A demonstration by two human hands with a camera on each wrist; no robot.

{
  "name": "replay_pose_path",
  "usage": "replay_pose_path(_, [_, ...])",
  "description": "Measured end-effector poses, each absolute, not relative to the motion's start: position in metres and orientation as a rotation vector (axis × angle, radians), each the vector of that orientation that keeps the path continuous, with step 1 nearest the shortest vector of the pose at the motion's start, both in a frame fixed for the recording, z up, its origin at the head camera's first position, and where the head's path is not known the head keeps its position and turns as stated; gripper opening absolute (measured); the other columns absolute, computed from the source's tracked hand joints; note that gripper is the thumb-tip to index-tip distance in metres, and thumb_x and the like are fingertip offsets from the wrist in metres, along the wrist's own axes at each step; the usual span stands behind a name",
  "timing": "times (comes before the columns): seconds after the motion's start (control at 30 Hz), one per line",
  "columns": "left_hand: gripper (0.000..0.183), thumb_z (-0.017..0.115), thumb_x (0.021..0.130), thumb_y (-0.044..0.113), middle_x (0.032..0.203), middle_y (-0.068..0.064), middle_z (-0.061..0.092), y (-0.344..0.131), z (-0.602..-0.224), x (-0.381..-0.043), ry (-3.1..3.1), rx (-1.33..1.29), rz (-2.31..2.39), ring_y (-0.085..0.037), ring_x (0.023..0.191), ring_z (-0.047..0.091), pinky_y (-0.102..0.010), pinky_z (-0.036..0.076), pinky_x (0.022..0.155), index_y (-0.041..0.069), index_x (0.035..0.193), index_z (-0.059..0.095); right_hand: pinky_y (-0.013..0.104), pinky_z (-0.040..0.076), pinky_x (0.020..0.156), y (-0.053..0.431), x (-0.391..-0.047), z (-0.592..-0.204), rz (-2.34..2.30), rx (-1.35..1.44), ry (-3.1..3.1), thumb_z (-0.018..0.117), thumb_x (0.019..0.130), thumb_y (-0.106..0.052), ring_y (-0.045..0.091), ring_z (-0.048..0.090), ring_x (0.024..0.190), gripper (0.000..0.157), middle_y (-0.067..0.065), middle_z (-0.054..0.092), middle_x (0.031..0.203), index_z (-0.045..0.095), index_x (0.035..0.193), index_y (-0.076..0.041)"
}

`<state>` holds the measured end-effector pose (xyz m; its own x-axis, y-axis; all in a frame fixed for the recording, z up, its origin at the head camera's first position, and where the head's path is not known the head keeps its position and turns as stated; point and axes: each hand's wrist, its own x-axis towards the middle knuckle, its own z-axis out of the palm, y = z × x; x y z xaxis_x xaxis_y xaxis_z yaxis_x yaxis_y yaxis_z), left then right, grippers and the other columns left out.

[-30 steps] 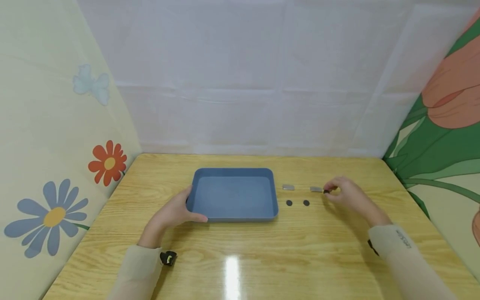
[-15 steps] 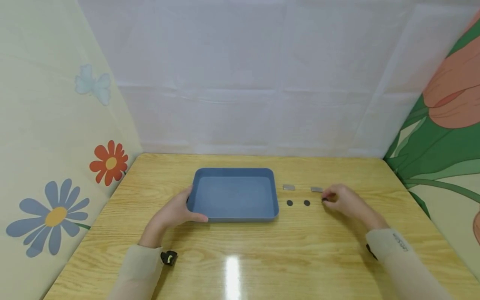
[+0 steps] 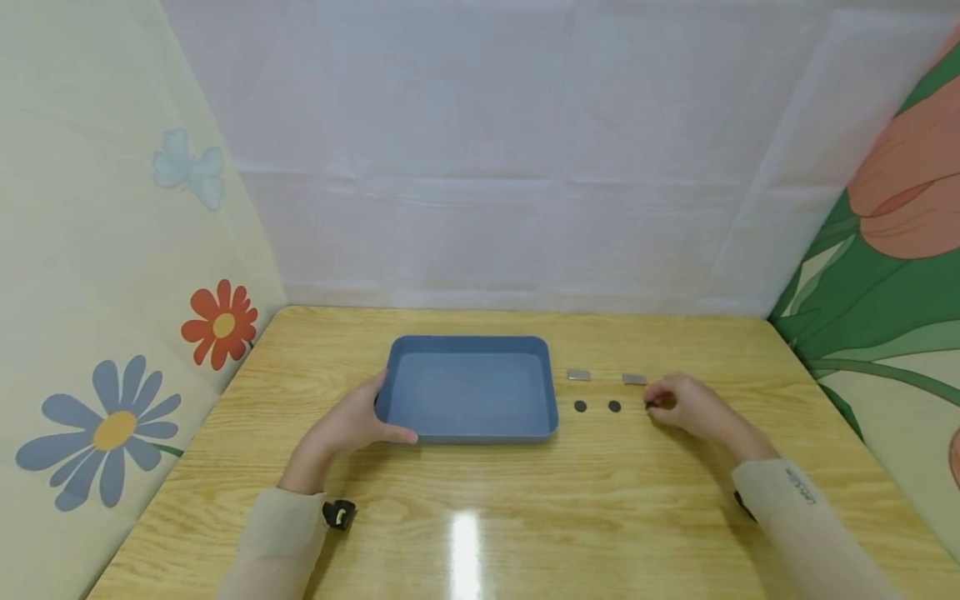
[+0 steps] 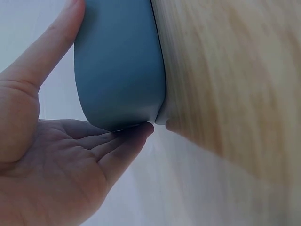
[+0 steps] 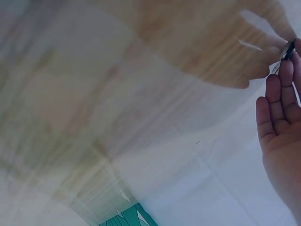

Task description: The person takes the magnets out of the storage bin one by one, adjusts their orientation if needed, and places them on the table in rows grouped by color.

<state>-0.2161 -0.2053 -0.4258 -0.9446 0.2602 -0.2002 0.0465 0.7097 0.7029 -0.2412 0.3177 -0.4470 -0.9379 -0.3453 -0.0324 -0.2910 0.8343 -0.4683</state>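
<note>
In the head view, a shallow blue-grey tray (image 3: 472,392) lies on the wooden table. My left hand (image 3: 351,427) holds its near left corner, thumb along the front side and fingers along the left side; the left wrist view shows the tray's rounded corner (image 4: 120,70) between them. My right hand (image 3: 690,407) is low over the table, right of the tray, and pinches a small dark disc (image 5: 289,50) between thumb and fingertips. Two more dark discs, one near the tray (image 3: 581,406) and another (image 3: 615,406), lie in a row left of this hand.
Behind the discs lie two small silvery rectangular pieces, a left one (image 3: 578,375) and a right one (image 3: 634,379). A white sheet (image 3: 495,167) hangs at the table's back edge. Flower-printed panels stand at the left (image 3: 90,250) and right (image 3: 900,333).
My right hand has come toward the front with the dark disc, from beside the right silvery piece to level with the row of discs. My left hand stays at the tray.
</note>
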Motion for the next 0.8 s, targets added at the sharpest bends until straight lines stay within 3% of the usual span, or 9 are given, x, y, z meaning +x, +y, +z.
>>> replay_pose_path(0.47, [0.131,0.091,0.077,0.041,0.171,-0.03,0.01,-0.2041,-0.4232,-0.2188,2.655,0.336,1.095,-0.051,0.157,0.016,-0.065,0.026,0.125,-0.006,0.163,0.003,0.044,0.059,0.086,0.3247,-0.2398,-0.4479,-0.724,-0.495,2.89,0.077,0.09,-0.008,0.025,0.069,0.096,0.019,0.014,0.074,0.104,0.075,0.107,0.001])
replay_pose_path(0.8, [0.098,0.062,0.102,0.047,0.171,-0.029,0.011,-0.2067,-0.4232,-0.2202,2.738,0.315,1.093,-0.051,0.157,0.013,-0.068,0.021,0.125,-0.004,0.164,0.006,0.053,0.058,0.093,0.3196,-0.2347,-0.4409,-0.706,-0.481,2.954,0.074,0.094,-0.014,0.032,0.067,0.106,0.026,0.016,0.072,0.112,0.072,0.117,-0.001])
